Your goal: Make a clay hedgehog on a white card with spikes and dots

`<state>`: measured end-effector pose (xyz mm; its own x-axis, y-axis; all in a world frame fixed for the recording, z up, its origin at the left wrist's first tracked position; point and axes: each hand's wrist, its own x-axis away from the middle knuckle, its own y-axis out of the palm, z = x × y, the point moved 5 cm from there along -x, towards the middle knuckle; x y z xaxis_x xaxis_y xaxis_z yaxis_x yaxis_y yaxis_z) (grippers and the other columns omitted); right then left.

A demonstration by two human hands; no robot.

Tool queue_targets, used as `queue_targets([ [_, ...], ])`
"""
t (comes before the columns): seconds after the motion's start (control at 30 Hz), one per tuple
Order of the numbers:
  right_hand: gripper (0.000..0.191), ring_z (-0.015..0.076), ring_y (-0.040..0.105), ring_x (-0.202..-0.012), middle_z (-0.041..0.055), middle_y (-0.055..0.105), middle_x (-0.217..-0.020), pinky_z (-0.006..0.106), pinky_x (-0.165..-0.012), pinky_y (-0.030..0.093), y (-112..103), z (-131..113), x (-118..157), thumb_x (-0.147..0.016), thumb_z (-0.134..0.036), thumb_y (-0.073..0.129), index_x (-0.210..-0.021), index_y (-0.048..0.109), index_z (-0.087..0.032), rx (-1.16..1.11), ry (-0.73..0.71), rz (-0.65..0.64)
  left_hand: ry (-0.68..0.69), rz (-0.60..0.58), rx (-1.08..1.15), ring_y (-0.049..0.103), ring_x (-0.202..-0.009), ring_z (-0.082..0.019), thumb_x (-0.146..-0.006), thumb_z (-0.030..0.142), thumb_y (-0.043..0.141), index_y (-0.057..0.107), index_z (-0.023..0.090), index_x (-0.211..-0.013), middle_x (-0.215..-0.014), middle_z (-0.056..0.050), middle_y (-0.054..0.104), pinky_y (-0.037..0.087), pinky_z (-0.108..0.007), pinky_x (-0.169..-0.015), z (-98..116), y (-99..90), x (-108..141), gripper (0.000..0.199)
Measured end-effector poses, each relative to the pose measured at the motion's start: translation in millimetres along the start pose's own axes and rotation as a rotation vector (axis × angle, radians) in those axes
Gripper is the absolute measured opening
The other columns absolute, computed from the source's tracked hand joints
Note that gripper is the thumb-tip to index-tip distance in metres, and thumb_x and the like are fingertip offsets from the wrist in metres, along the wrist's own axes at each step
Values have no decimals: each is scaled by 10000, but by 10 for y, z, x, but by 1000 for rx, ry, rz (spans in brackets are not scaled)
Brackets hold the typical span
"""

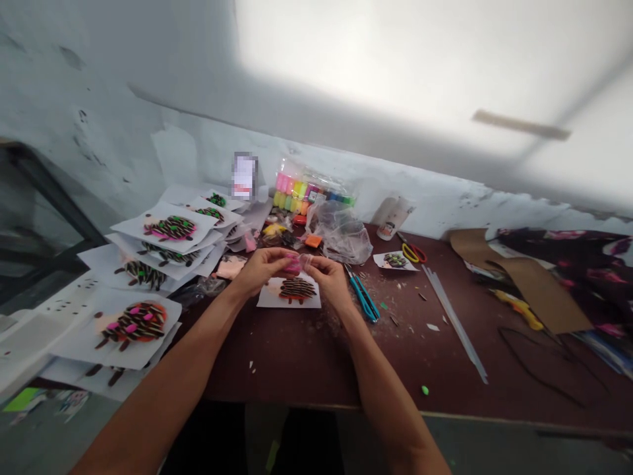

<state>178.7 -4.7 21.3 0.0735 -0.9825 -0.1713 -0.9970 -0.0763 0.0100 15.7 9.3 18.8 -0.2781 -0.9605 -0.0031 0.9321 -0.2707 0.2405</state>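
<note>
holds a pink piece [292,265] up between both hands, above the dark red table [297,376] and over the upper edge of a white card [267,300]. pinches its left side with the left hand [264,269], thumb and fingers closed on it. pinches clear film [305,262] at its right side with the right hand [327,276], fingertips nearly together. cannot tell how firmly.

has on the white card a dark, striped spiky figure [297,289] on an orange patch. has to the left a pile of decorated cards [171,227], some overlapping. beyond the hands, shows clear plastic bags [341,234] and packs of coloured clay [301,191] near the wall, with a pixelated screen [244,177] upright to their left. to the right, has a teal-handled tool [364,297] near the right forearm, then a small card [395,261], yellow-and-red scissors [413,253], a white bottle [394,218] and long translucent sticks [455,323]. farther right, shows a yellow tool [517,307] beside brown cardboard [548,293]. has a green bit [424,390] near the front edge.
</note>
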Motion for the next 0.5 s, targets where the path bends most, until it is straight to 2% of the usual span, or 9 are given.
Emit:
queue_targets([
  [0.13, 239, 127, 546, -593, -14, 664, -627, 250, -607, 440, -27, 1, 3, -693, -425, 773, -651, 713, -198, 30, -9, 42, 38, 75, -25, 675, -617, -139, -602, 486, 886, 667, 143, -786, -722, -4, 704, 619, -303, -651, 17, -33, 0, 447],
  [0.3, 266, 186, 655, -778, 34, 770, -873, 295, -725, 508, 17, -13, 7, -689, -449, 783, -830, 787, -223, 28, -1, -35, 41, 58, -108, 631, -493, -136, -684, 499, 827, 647, 146, -778, -611, 0, 643, 536, -246, -468, 4, -40, -5, 408],
  [0.4, 267, 200, 676, -830, 47, 780, -920, 310, -763, 519, 32, -19, 13, -701, -433, 781, -864, 798, -222, 33, -3, -44, 49, 27, -104, 659, -546, -146, -677, 462, 833, 673, 140, -819, -665, -13, 674, 579, -279, -542, 19, -33, 3, 386],
  [0.5, 248, 180, 658, -759, 43, 770, -870, 286, -707, 507, 27, -15, 21, -699, -412, 788, -841, 787, -208, 33, -3, -25, 56, -8, -83, 680, -626, -142, -646, 415, 854, 698, 137, -840, -741, -22, 708, 610, -308, -664, 44, -17, 13, 373],
])
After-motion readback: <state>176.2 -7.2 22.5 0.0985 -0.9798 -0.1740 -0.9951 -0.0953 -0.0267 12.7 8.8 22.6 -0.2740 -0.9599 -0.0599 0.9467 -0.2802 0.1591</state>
